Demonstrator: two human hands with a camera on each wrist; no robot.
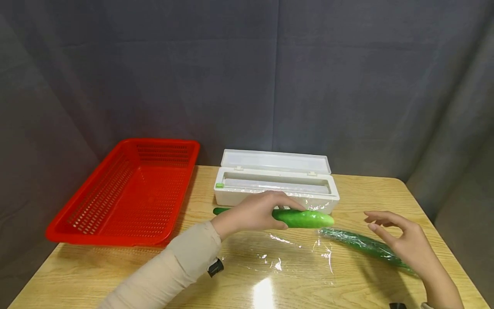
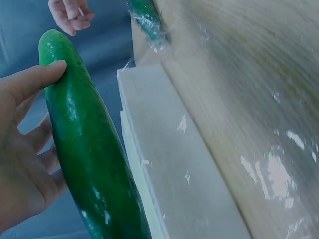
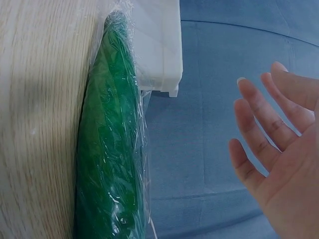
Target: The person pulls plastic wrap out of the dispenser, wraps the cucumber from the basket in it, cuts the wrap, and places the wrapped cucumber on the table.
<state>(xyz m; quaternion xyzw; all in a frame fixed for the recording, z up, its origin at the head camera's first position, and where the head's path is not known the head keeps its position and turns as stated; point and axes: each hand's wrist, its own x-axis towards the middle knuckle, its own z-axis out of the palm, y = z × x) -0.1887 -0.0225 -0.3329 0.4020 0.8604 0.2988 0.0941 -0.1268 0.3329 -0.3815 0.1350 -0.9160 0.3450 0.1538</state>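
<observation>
My left hand (image 1: 259, 211) grips an unwrapped cucumber (image 1: 302, 218), thumb on one side and fingers on the other, in front of the white cling film box. Its pale end points right, toward my right hand (image 1: 409, 240), which is raised with loosely bent fingers and holds nothing. Below the right hand a second cucumber (image 3: 107, 144), wrapped in clear film, lies on the table. A sheet of cling film (image 1: 278, 257) spreads over the table in front of the box, below the held cucumber.
The white cling film dispenser (image 1: 235, 198) stands at the back with its lid (image 1: 275, 161) raised and a roll inside. At the left is a red plastic basket (image 1: 115, 239) with perforated sides. Grey curtain (image 1: 247, 86) hangs behind the wooden table (image 1: 370, 193).
</observation>
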